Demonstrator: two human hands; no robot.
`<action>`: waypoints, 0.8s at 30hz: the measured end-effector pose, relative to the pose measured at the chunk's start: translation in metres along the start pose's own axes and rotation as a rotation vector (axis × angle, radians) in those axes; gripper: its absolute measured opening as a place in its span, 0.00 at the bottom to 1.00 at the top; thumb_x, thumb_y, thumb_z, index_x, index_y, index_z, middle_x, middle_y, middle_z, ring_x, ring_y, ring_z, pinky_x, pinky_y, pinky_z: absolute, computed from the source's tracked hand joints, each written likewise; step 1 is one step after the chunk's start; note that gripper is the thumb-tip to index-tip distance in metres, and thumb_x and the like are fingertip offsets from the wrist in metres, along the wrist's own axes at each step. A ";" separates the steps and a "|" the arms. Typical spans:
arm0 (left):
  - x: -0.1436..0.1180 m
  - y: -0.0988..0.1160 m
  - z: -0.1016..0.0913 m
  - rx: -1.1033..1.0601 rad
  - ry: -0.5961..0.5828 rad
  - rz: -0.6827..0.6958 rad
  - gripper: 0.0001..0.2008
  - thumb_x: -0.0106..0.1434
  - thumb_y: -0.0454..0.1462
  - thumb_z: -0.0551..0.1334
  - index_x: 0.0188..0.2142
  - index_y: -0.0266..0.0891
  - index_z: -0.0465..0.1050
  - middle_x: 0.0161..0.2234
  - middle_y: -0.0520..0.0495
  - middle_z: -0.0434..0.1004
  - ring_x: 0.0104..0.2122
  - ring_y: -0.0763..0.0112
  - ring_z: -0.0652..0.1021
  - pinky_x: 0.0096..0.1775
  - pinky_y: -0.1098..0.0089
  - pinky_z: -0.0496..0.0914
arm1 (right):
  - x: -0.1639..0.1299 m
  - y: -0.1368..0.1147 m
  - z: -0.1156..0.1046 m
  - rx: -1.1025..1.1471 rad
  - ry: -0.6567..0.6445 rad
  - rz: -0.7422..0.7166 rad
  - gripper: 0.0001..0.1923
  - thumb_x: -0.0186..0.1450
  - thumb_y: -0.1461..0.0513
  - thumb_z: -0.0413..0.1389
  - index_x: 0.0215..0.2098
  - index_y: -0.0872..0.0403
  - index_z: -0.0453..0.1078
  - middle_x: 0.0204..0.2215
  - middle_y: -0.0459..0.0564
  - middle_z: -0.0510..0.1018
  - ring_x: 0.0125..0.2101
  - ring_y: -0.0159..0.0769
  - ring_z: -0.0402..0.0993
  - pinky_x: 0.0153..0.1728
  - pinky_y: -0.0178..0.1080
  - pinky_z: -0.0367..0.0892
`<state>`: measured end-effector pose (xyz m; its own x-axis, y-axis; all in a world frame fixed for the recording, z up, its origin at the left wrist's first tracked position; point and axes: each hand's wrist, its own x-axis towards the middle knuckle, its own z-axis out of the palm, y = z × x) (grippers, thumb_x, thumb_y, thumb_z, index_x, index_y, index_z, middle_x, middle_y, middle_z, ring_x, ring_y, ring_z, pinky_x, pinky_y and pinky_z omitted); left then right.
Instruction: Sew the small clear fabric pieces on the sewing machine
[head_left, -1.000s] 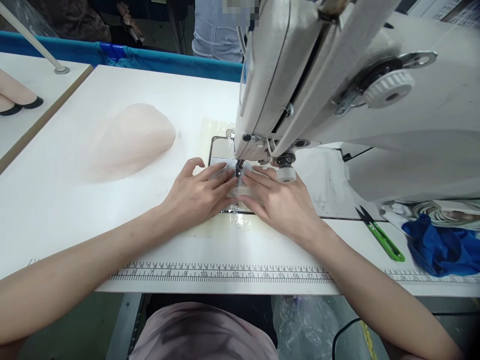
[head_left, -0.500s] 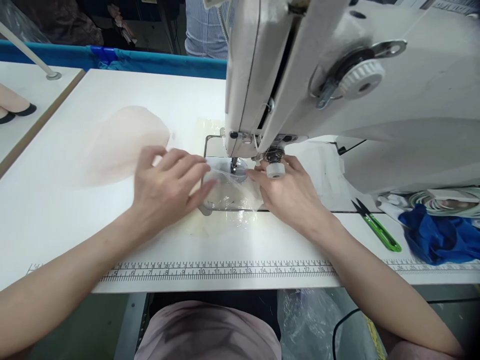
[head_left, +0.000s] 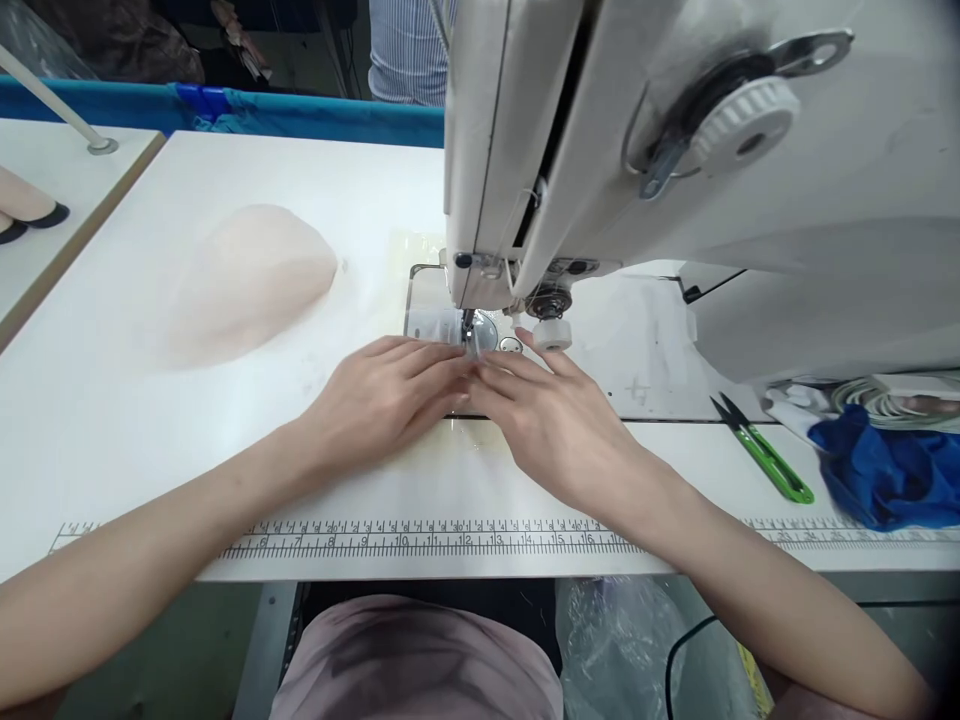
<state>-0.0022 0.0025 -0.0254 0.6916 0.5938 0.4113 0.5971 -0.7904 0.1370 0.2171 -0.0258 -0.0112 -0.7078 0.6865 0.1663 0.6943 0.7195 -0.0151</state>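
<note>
Both hands meet just in front of the presser foot [head_left: 468,322] of a white sewing machine [head_left: 510,150]. My left hand [head_left: 394,395] is closed, its fingers pressed together and fingertips touching those of the other hand. My right hand [head_left: 551,405] has thumb and index finger drawn together at the foot, while its other fingers fan out under the white knob [head_left: 551,335]. Between the fingertips is thin see-through material, mostly hidden by the fingers. A sheer pale-beige fabric piece [head_left: 259,280] lies flat on the table to the left.
Green thread snips [head_left: 769,460] and a crumpled blue cloth [head_left: 885,465] lie at the right. A printed ruler strip [head_left: 450,538] runs along the front edge. Blue fabric [head_left: 322,122] borders the back, with a person in a striped top [head_left: 407,50] beyond. A white rod [head_left: 52,100] stands far left.
My left hand has moved right and towards me, and my right hand slightly left, so their fingertips now meet. The see-through material stretched between them is now mostly covered.
</note>
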 end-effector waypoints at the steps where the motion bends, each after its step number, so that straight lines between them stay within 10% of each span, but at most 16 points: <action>1: 0.001 0.001 0.003 -0.007 -0.029 -0.008 0.17 0.73 0.42 0.52 0.52 0.36 0.73 0.51 0.42 0.79 0.49 0.61 0.79 0.48 0.62 0.74 | 0.000 -0.001 0.001 0.018 -0.012 -0.007 0.20 0.67 0.73 0.46 0.53 0.57 0.72 0.54 0.53 0.77 0.59 0.42 0.67 0.65 0.50 0.54; 14: 0.002 -0.006 0.017 0.055 -0.055 0.061 0.17 0.72 0.40 0.54 0.51 0.32 0.74 0.47 0.37 0.77 0.47 0.57 0.77 0.46 0.58 0.75 | 0.002 0.003 0.002 -0.201 0.085 0.035 0.16 0.68 0.73 0.47 0.42 0.59 0.76 0.42 0.53 0.81 0.46 0.42 0.73 0.60 0.49 0.58; 24: -0.002 0.000 0.020 0.163 -0.023 0.090 0.21 0.71 0.44 0.56 0.53 0.30 0.74 0.53 0.34 0.76 0.56 0.53 0.75 0.57 0.55 0.70 | 0.004 0.007 0.014 -0.171 0.104 0.028 0.18 0.69 0.73 0.42 0.50 0.63 0.70 0.52 0.59 0.77 0.53 0.41 0.72 0.64 0.50 0.55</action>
<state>0.0045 0.0045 -0.0443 0.7532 0.5267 0.3942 0.5892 -0.8066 -0.0481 0.2171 -0.0162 -0.0241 -0.6764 0.6853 0.2697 0.7321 0.6656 0.1450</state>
